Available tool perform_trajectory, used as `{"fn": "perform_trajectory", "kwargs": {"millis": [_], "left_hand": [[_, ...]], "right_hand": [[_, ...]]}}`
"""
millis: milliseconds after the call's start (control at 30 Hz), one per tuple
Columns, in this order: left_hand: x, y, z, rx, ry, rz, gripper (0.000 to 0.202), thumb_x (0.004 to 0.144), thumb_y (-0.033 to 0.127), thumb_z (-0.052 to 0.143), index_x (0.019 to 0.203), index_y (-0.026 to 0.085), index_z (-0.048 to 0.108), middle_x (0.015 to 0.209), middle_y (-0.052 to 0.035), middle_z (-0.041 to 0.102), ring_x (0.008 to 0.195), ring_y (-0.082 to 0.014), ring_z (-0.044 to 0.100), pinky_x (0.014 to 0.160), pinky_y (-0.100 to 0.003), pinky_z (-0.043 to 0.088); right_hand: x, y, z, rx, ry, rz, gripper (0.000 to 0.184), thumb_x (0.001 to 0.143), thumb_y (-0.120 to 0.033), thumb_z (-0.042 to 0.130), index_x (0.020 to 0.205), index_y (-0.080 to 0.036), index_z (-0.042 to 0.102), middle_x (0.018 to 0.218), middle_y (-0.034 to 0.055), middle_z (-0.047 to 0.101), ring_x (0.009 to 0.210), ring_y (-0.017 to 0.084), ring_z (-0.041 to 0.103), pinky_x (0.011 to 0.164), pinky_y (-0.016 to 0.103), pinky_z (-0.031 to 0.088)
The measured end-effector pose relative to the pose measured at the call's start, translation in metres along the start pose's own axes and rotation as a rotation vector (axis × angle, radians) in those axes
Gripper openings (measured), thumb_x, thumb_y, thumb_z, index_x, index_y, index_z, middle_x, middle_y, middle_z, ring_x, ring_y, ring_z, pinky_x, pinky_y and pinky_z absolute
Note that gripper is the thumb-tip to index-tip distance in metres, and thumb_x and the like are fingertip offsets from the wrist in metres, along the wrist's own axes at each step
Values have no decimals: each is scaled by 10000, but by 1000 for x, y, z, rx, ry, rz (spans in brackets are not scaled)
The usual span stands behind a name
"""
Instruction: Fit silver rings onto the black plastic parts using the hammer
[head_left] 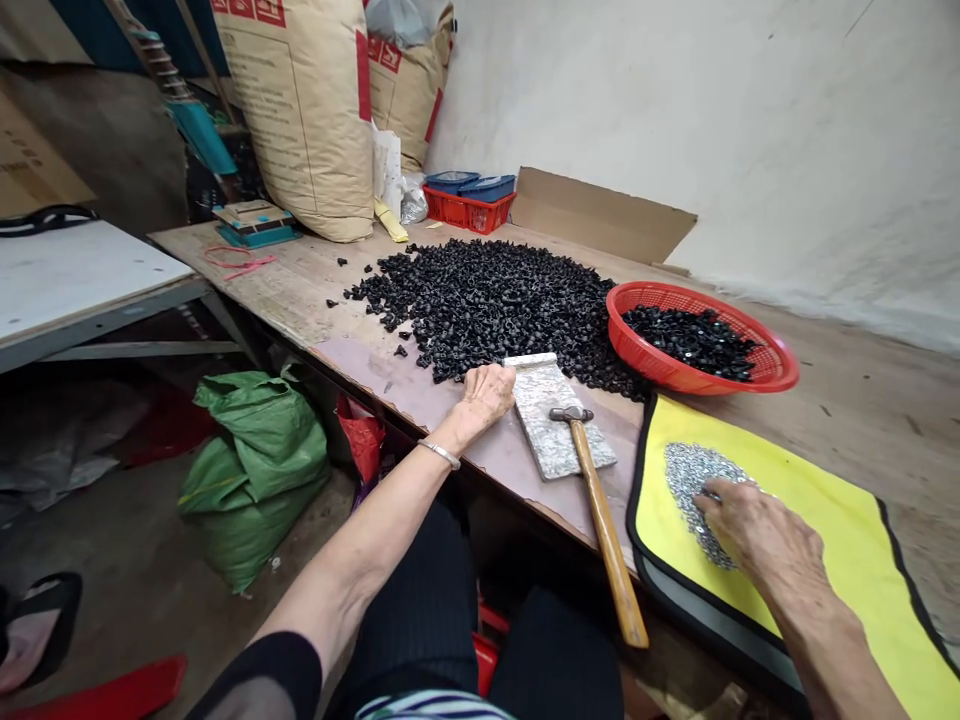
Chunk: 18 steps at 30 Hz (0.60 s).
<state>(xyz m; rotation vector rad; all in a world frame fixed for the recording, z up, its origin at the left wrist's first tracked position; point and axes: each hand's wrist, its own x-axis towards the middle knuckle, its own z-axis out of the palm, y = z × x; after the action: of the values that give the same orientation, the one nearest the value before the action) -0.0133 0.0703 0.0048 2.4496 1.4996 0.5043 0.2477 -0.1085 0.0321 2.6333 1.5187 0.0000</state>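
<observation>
Looking down at the hands here, we've got the left hand [486, 398] lying loose and palm-down, fingertips against the edge of a speckled stone slab [555, 425]. As far as we can tell, it isn't gripping anything. The right hand [761, 535] is out on a yellow mat with black binding [832, 520], fingers drawn in narrow at the edge of a pile of small silver metal parts [701, 500]. We can't tell whether they're pinching a piece, and the parts are too small to identify for sure.

A wooden-handled hammer [600, 510] lies with its metal head on the slab and its handle running down past the desk edge, so we'd say it's parked there to be within easy reach. The yellow mat probably gives the silver bits a bright background, which makes them easier to see.

Just beyond, a big heap of small black pieces [495, 310] spreads across the wooden desk [262, 285], its near edge spilling onto a pinkish sheet [390, 375]. A red plastic basket [694, 340] holding more black pieces sits right beside the heap, handy to both. Farther back are tall paper sacks [300, 110] and a red crate [466, 212], while a green sack [255, 470] sits on the floor to the left.
</observation>
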Motion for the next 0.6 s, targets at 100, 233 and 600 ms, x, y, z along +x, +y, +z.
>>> {"fn": "perform_trajectory", "kwargs": {"millis": [100,233,600], "left_hand": [[4,2,0,-16,-29,2,248,737,49,417,895,116,596,888,-130,569,890,-246,517,782,-353,363],[2,-1,-5,-85,-1,7,200,710,62,457,846,135,585,906,-116,572,928,-250,515,812,-359,367],[-28,2,-18,-1320,121,-390,214,644,314,637,609,162,490,517,19,510,385,-81,420,379,-221,363]], "right_hand": [[3,3,6,4,-13,-27,205,758,-245,432,586,-227,541,698,108,619,645,233,585,519,311,316],[7,4,12,-4,9,-43,165,719,-188,435,555,-207,448,631,105,581,607,248,567,503,305,303],[13,37,28,585,380,-175,214,644,-206,590,477,-230,460,366,-8,393,297,106,294,405,265,203]]}}
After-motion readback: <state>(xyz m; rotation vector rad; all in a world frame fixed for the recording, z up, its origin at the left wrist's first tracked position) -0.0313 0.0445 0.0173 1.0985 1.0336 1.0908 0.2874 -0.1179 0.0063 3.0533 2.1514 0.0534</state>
